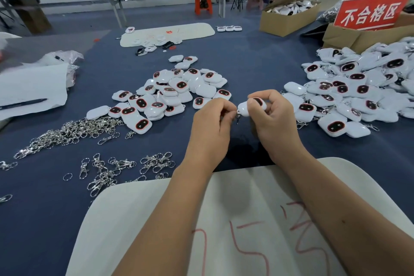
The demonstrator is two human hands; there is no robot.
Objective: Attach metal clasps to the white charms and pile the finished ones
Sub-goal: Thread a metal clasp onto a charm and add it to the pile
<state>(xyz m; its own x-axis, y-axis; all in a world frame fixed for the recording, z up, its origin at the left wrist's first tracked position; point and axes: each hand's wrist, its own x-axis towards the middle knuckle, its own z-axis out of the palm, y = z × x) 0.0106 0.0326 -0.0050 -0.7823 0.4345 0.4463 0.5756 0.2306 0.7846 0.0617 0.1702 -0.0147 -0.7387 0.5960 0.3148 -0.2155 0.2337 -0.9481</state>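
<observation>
Right hand [272,116] gripping charm [244,108]; left hand [212,119] pinching clasp [238,117] at its 7 o'clock corner. Judged light, rigid, glossy-slick: hold by edges. Finished pile [349,94] at 3 o'clock on worktop [246,65].

The hands [242,116] are at the middle of the table [257,63], above a mat [156,219]. A heap of charms [170,94] lies behind them to the left, and loose clasps [74,130] lie before this heap. A bigger pile of charms [358,92] lies at the right, with boxes [289,18] behind it.
</observation>
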